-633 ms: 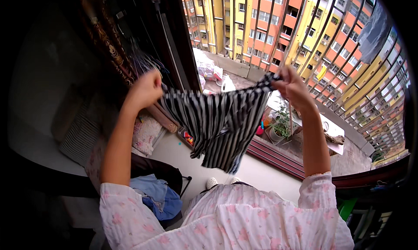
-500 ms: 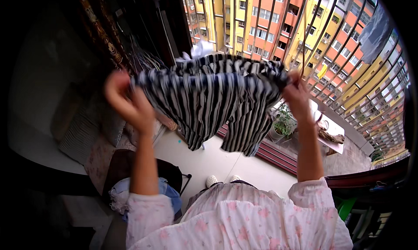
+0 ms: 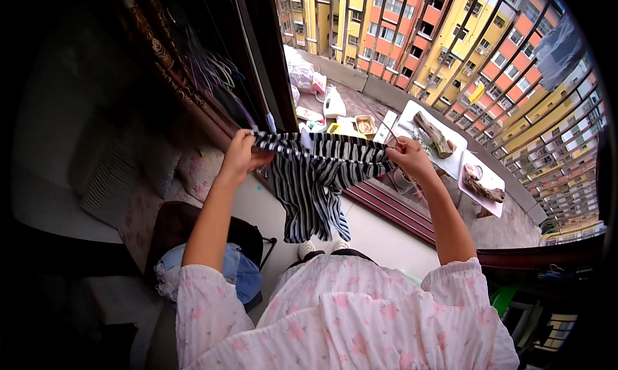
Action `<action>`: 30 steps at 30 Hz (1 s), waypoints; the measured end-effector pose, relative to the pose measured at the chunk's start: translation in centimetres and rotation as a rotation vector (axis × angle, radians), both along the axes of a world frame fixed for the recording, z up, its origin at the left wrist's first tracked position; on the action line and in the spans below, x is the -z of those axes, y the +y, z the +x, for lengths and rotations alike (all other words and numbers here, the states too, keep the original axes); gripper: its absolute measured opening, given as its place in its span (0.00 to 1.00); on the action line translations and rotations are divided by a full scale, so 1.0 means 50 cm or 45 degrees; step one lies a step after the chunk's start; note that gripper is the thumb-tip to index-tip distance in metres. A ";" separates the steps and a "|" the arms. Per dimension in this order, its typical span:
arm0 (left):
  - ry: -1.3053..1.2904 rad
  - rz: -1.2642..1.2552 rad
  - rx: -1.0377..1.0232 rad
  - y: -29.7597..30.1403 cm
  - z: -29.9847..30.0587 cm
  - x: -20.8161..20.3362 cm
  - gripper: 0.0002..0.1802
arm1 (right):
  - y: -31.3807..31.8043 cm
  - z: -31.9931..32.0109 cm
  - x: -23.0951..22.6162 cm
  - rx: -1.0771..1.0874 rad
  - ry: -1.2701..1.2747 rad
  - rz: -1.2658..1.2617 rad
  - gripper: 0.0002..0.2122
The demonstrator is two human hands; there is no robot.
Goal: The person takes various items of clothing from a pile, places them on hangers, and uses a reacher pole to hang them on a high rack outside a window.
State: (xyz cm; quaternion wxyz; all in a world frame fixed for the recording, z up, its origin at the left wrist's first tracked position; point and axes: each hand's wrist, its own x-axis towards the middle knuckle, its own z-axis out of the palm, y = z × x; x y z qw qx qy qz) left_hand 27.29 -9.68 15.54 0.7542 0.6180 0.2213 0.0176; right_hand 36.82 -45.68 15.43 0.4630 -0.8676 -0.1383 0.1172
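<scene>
A pair of black-and-white striped shorts [image 3: 299, 193] hangs in front of me, its two legs dangling above the pale floor and my shoes. My left hand [image 3: 241, 157] is closed on the left end of the waistband. At the other end, my right hand [image 3: 411, 159] pinches the waistband between thumb and fingers. The waistband is stretched between both hands, and its inside shows along the top. The fabric partly covers the view of the doorway behind it.
Blue denim clothing [image 3: 239, 273] lies on a dark chair [image 3: 183, 225] to my left, near a cushioned seat. Beyond the red door track [image 3: 393, 215], driftwood [image 3: 434, 133] rests on a white stand. A white jug [image 3: 334, 103] and bags stand by the barred balcony railing.
The shorts have come lower and nearer to my body. My hands have moved closer together, and the blurred motion has settled. Both still hold the waistband.
</scene>
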 end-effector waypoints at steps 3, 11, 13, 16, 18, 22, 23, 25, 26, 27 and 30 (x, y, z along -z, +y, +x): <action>-0.209 -0.516 -0.196 -0.034 0.015 -0.005 0.10 | 0.012 -0.019 -0.029 -0.051 0.277 -0.154 0.08; -0.130 -0.309 0.180 -0.097 0.022 -0.089 0.08 | -0.016 -0.022 0.093 -0.057 0.244 0.362 0.08; -0.118 -0.247 0.179 -0.065 0.025 -0.098 0.10 | 0.006 -0.041 0.035 -0.052 0.489 0.316 0.09; -0.064 0.070 0.244 -0.070 0.014 -0.148 0.21 | 0.022 -0.057 0.010 -0.093 0.589 0.298 0.08; -0.242 0.494 0.397 -0.040 0.021 -0.119 0.18 | 0.017 -0.037 0.018 -0.320 0.121 -0.224 0.08; -0.316 1.344 0.197 0.015 0.008 -0.205 0.17 | -0.013 0.024 -0.051 -0.107 -0.301 -0.324 0.04; -0.566 1.575 0.012 0.022 0.006 -0.229 0.17 | -0.029 0.036 -0.084 0.011 -0.262 -0.150 0.04; -0.939 1.730 -0.264 -0.001 -0.022 -0.300 0.20 | -0.040 0.030 -0.157 0.115 -0.526 0.194 0.04; -1.098 1.465 -0.474 -0.035 -0.031 -0.313 0.18 | -0.054 0.012 -0.188 0.083 -0.581 0.369 0.03; -1.294 1.369 -0.666 -0.052 -0.039 -0.268 0.17 | -0.052 0.005 -0.160 0.120 -0.566 0.608 0.04; -0.295 2.122 0.116 -0.031 -0.098 0.021 0.15 | 0.012 -0.025 -0.021 0.018 -0.415 0.310 0.09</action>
